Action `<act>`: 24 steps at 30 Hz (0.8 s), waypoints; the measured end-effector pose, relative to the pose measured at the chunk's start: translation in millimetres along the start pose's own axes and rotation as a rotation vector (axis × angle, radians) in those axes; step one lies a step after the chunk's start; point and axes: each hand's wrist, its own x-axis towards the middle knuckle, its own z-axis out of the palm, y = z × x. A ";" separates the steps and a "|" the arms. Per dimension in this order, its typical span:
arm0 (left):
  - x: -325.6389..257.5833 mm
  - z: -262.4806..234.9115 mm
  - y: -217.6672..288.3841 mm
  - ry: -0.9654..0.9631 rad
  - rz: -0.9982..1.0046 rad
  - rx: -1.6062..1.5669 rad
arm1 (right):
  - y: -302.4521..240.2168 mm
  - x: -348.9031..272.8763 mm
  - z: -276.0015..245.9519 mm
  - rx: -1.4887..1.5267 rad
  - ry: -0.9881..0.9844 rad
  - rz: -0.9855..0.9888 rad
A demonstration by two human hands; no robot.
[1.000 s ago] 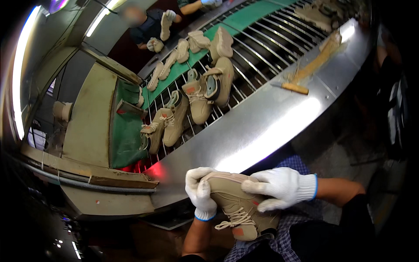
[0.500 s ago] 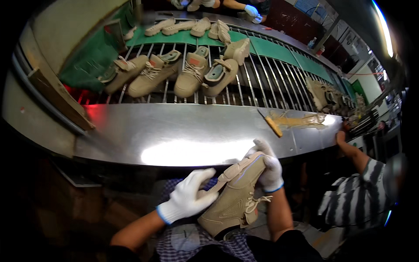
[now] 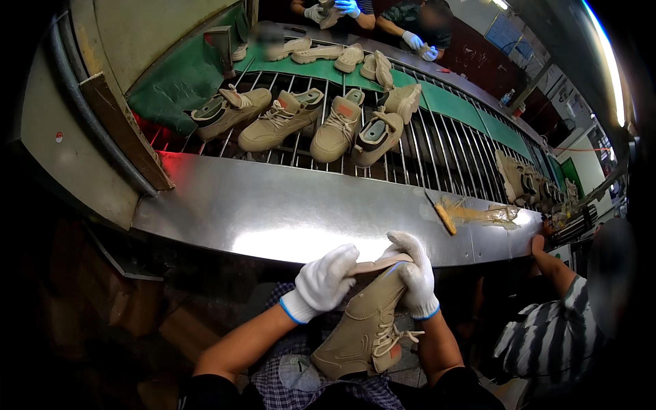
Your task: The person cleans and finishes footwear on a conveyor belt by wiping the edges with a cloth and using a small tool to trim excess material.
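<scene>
In front of my lap I hold a beige lace-up shoe upper (image 3: pixel 361 324), toe up and laces to the right. A pale beige rubber sole (image 3: pixel 369 267) meets it at the toe and stands away from the rest of its underside. My left hand (image 3: pixel 326 279), in a white knit glove with a blue cuff, is closed on the sole's left part. My right hand (image 3: pixel 414 275), gloved likewise, grips the toe and the sole's end together, thumb on the upper. My left fingers partly hide the sole.
Beyond my hands lies a metal ledge (image 3: pixel 205 205), with a yellow-handled tool (image 3: pixel 445 217) on it near brown tape. Behind it, several beige shoes (image 3: pixel 336 130) stand on a roller conveyor; loose soles (image 3: pixel 318 54) lie on its green strip. Co-workers (image 3: pixel 417 27) work opposite; another person (image 3: pixel 553 321) is at right.
My left hand has moved up and right along the sole, whose free part has swung away from the upper. The view has shifted, so the conveyor sits lower and further right.
</scene>
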 end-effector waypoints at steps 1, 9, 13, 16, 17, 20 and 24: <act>9.9 -5.1 8.4 0.000 0.034 -0.003 | -3.9 1.7 -1.9 -0.041 -0.048 -0.006; 89.7 -29.3 11.2 -0.681 -0.606 -0.548 | -33.7 2.9 -18.2 -0.413 -0.274 0.029; 81.7 -29.2 29.8 -0.587 -0.632 -0.549 | -51.5 16.8 -31.0 -0.596 -0.430 0.101; 65.4 -21.4 48.7 -0.431 -0.250 -0.068 | -55.9 33.4 -38.2 -0.633 -0.574 0.180; 63.0 -20.0 46.4 -0.451 -0.198 0.017 | -49.4 41.1 -41.0 -0.686 -0.615 0.144; 52.7 -12.1 36.9 -0.469 -0.107 0.100 | -30.9 46.0 -42.7 -0.706 -0.617 0.118; 45.2 -48.0 35.3 -0.412 -0.262 -0.151 | -20.3 34.1 -52.6 -0.675 -0.527 0.039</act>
